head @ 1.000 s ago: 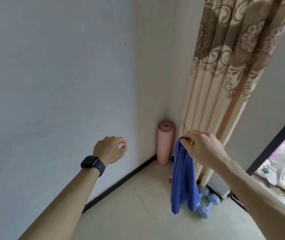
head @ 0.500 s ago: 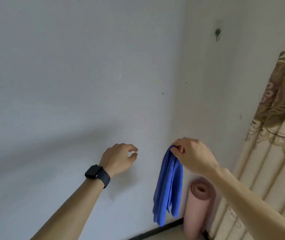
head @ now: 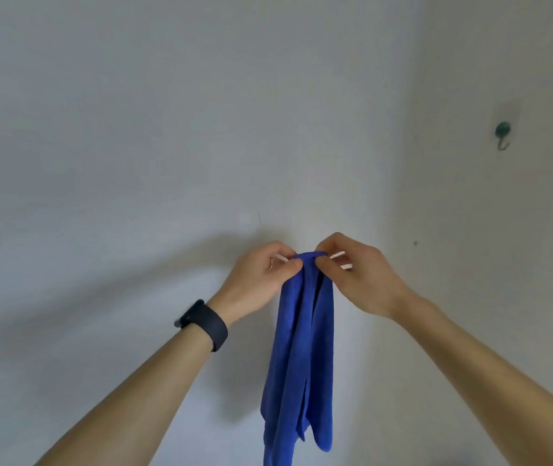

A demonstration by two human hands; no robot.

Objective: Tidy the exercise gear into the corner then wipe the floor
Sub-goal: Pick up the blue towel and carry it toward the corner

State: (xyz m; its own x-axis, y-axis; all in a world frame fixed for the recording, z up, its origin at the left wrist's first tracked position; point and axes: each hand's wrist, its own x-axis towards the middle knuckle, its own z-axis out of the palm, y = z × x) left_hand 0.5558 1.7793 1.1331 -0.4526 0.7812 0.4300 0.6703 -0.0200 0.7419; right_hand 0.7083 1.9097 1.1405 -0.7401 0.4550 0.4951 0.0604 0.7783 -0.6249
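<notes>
- Grip: left hand (head: 261, 277) and right hand (head: 355, 274) each pinch the top fold of the long blue microfibre cloth (head: 302, 348) between thumb and curled fingers, thumbs almost meeting. Neither hand is free.
- Cloth location: hanging limp from the two pinches in front of the pale grey wall (head: 134, 129), just left of the room corner.
- Step, as I judge it: sorting the top hem, either to spread the cloth for wiping or to hang it. I cannot tell which.
- Note to self: keep both pinches at the hem and draw the hands apart level so the folds fall open, without twisting.
- Black smartwatch (head: 206, 322) on the left wrist.
- Small green wall hook (head: 503, 135) up and right, well apart from the hands.
- Hidden: floor and exercise gear are out of frame, so I cannot read progress. The cloth's lower end is cut off at the bottom edge. Fingertips behind the fold are unseen, and pale slivers by the fingers are too small to identify.
</notes>
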